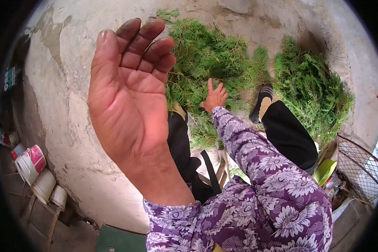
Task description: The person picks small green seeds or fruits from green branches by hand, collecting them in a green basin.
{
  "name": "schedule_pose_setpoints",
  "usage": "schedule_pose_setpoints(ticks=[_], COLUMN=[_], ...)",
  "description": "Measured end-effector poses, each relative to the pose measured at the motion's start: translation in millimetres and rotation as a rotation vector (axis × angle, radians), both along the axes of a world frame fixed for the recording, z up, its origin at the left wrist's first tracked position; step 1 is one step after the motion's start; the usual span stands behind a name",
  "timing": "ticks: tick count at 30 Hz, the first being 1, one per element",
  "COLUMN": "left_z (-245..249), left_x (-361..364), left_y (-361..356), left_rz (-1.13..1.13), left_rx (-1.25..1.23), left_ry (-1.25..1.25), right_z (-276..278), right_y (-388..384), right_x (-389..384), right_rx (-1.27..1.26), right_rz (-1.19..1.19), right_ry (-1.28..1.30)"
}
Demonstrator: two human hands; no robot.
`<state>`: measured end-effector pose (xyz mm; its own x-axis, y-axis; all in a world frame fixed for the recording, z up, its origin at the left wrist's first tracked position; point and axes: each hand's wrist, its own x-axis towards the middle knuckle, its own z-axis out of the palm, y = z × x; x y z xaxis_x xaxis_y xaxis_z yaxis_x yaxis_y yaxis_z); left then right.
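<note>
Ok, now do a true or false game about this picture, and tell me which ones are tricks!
1. The bare left hand, raised palm-up-close to the camera, grips a green sprig. False: its palm shows nothing held.
2. The bare right hand is spread over the left pile of feathery green sprigs. True.
3. The long patterned cloth sleeve on the right arm is blue with yellow stars. False: it is purple with white flowers.
4. A dark shoe with pale stripes is between the two green piles. True.
5. The round pink-and-white container is at the picture's right edge. False: it is towards the left.
</note>
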<state>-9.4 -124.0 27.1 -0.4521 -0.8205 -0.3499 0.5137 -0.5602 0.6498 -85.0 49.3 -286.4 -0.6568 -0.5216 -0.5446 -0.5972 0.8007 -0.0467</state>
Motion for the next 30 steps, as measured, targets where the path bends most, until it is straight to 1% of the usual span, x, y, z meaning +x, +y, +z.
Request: schedule_pose_setpoints(ticks=[1, 2, 4, 6, 8, 9, 10, 12, 14, 16, 17, 18, 20, 22, 24, 25, 26, 28, 29, 30], left_z=[-0.1, 0.0, 0.3, -0.4, -1.1, -1.1, -0.4, 0.2, 0.6, 0.4, 0.1, -0.1, -0.3, 0.7, 1.2, 1.2, 1.1, 1.0, 1.5, 1.8], left_x=[-1.2, -2.7, -3.8, -3.2, -3.7, -4.2, -4.6, -6.1, -6.4, -7.1, -6.9, -6.8, -7.0, -8.3, -9.2, -9.5, -10.0, -9.5, -9.4, -9.7], left_y=[0.2, 0.6, 0.0, 0.6, 1.0, 0.6, 1.5, 2.1, 2.1, 2.5, 2.4, 2.6, 2.8, 3.1, 3.7, 3.7, 3.3, 2.7, 2.4, 2.9], left_rz=[-0.002, -0.009, -0.015, -0.028, -0.024, -0.021, -0.020, -0.021, -0.020, -0.020, -0.024, -0.028, -0.030, -0.030, -0.021, -0.021, -0.024, -0.026, -0.029, -0.034], left_rx=[0.000, -0.001, -0.002, -0.004, 0.008, 0.017, 0.013, 0.010, 0.013, 0.019, 0.017, 0.016, 0.021, 0.024, 0.026, 0.027, 0.029, 0.033, 0.031, 0.030], left_ry=[-0.002, -0.010, -0.016, 0.002, 0.010, 0.016, 0.023, 0.018, 0.015, 0.009, 0.011, 0.013, 0.018, 0.022, 0.019, 0.019, 0.022, 0.025, 0.022, 0.021], right_z=[-5.3, -5.0, -2.7, -5.9, -7.9, -9.9, -9.7, 4.6, 19.1, 32.3, 43.2, 46.9, 55.9, 71.4, 102.2, 84.4, 88.2, 98.8, 139.9, 148.3], right_y=[-0.3, -3.4, -9.3, -9.1, -8.7, -6.3, -2.5, 4.3, 13.8, 27.3, 33.4, 40.7, 51.6, 60.0, 60.5, 75.1, 77.3, 81.2, 58.3, 48.0], right_x=[-2.4, -8.3, -24.5, -40.5, -56.5, -59.1, -61.7, -58.2, -55.9, -56.4, -58.3, -60.2, -67.2, -79.3, -84.6, -83.4, -82.6, -80.4, -75.9, -71.0], right_rx=[0.003, 0.002, 0.077, 0.039, -0.002, -0.080, -0.083, -0.168, -0.155, -0.310, -0.372, -0.371, -0.586, -0.574, -0.440, -0.631, -0.630, -0.642, -0.681, -0.678], right_rz=[0.054, 0.054, 0.048, 0.093, 0.138, 0.156, 0.157, 0.139, 0.095, 0.026, 0.034, 0.033, -0.073, -0.044, -0.331, -0.463, -0.463, -0.704, -0.627, -0.627], right_ry=[0.088, 0.087, -0.015, 0.037, -0.092, -0.071, -0.064, -0.178, -0.204, -0.274, -0.261, -0.259, -0.385, -0.417, -0.639, -0.769, -0.770, -0.791, -0.794, -0.791])
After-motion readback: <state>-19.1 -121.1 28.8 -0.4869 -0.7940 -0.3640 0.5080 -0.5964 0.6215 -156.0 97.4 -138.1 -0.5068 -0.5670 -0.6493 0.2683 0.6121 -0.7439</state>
